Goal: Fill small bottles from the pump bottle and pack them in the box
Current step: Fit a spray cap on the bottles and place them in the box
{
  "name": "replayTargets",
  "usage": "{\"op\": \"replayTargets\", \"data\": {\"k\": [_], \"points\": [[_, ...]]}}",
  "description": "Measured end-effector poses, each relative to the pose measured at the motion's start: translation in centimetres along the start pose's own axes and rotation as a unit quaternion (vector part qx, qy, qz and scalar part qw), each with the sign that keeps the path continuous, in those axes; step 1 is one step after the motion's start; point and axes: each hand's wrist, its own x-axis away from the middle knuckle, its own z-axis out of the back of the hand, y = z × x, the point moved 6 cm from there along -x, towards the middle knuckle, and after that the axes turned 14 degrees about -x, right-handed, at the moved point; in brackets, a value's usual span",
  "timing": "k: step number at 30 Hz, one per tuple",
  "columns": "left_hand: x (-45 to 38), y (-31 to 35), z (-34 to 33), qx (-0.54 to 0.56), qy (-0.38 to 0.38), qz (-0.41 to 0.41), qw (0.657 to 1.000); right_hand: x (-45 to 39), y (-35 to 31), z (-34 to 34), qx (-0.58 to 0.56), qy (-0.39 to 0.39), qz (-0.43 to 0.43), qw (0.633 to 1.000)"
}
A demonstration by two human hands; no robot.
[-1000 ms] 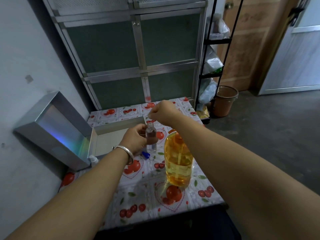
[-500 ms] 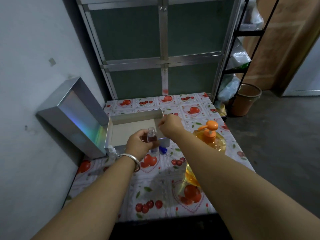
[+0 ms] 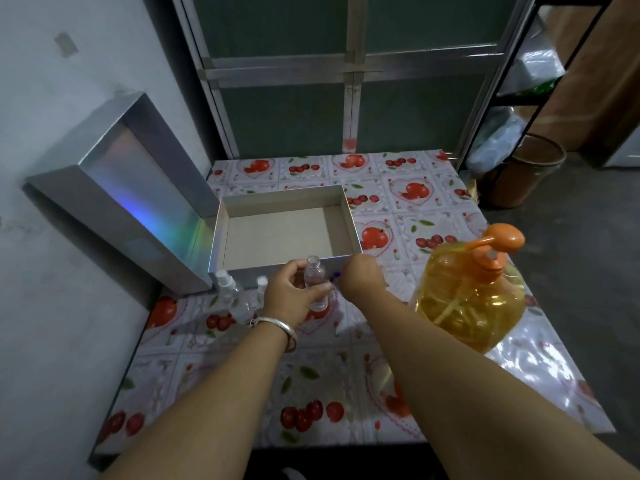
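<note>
Head view, the only one here: left hand [image 3: 294,295] grips a small clear bottle [image 3: 316,284] upright, fingers curled round its body, its open neck showing above them. The bottle is held just in front of the near wall of the open box [image 3: 221,237], above the fruit-print tablecloth [image 3: 311,382]. Right hand [image 3: 360,277] sits just to the right of the bottle with fingers curled down toward a small blue thing [image 3: 335,276] at the box's near edge; it is probably a cap, but too little of it shows to be sure, and I cannot tell whether the fingers already pinch it or only reach for it.

The pump bottle [image 3: 474,289], full of amber liquid with an orange pump head, stands to the right, apart from both hands. Two more small bottles with white tops [image 3: 227,289] stand left of the left hand, against the box's near corner. The box interior holds nothing yet, and its shiny lid [image 3: 121,195] leans on the wall.

The step looks like capping. To do it well, the left hand should hold the bottle vertical and steady so nothing spills, with its grip low enough to leave the neck free. The right hand should seat the cap square on the thread before twisting. A tilted start could cross-thread and leak inside the box.
</note>
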Motion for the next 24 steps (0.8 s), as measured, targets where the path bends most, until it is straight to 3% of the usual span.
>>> {"op": "replayTargets", "data": {"k": [15,24], "points": [[-3.0,-3.0,-1.9,0.025,0.009,-0.008,1.0,-2.6,1.6,-3.9,0.13,-0.011,0.038,0.991],[-2.1,-1.7,-1.0,-0.012,0.012,0.002,1.0,-1.3,-2.6,0.7,-0.012,0.052,0.114,0.992]]}}
